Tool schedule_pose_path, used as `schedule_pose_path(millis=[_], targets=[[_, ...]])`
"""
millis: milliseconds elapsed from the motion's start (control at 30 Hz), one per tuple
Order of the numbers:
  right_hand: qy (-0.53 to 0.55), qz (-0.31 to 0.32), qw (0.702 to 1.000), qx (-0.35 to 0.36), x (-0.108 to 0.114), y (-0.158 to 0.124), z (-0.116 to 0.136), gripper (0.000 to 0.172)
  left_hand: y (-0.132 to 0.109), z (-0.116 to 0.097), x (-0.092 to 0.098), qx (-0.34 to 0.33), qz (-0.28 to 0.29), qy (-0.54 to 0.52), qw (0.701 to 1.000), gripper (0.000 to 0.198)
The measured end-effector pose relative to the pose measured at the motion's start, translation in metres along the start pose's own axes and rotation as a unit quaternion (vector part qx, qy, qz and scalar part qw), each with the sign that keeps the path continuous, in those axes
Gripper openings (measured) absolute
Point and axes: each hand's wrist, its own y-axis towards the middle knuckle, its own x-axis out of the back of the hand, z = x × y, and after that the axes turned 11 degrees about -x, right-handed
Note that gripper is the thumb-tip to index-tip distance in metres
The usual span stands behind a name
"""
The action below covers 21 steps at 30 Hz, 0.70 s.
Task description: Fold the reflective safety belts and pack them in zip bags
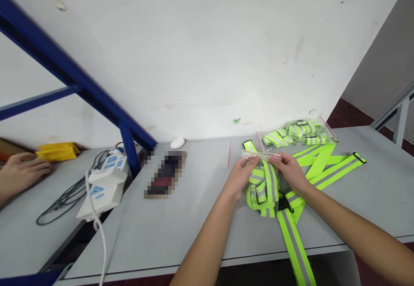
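Note:
Between my two hands is a clear zip bag (261, 187) with a bundled neon-yellow reflective strap inside. My left hand (241, 174) pinches the bag's top edge on the left. At the right end of the same edge, my right hand (291, 171) pinches with thumb and fingers. Under and beside the bag lies a loose reflective strap (323, 171) with black buckles, one end hanging over the table's front edge. Behind it, a filled zip bag (299, 131) rests near the wall. A flat, clear zip bag (207, 154) with a red seal line lies left of my hands.
A blurred-out flat object (165, 174) and a white oval case (177, 143) lie on the grey table (194, 234). White power strips (106, 182) with cables fill the gap at left, beside a blue metal frame (97, 105). Another person's hand (24, 171) touches a yellow packet (58, 151).

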Motion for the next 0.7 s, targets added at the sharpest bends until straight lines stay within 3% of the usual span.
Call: schedule_pose_path(millis=[300,567,700], targets=[[0.054,0.045,0.997,-0.02,0.004,0.005,-0.006,0.03,0.005,0.005,0.003,-0.035,-0.057,-0.008,0.998,0.039],[0.059,0.016,0.998,0.01,0.008,0.008,-0.003,0.03,0.003,0.001,0.008,-0.047,-0.061,0.021,0.997,0.059],[0.006,-0.003,0.999,0.032,0.011,0.006,0.002,0.028,0.003,0.001,0.008,-0.066,-0.077,0.04,0.994,0.058]])
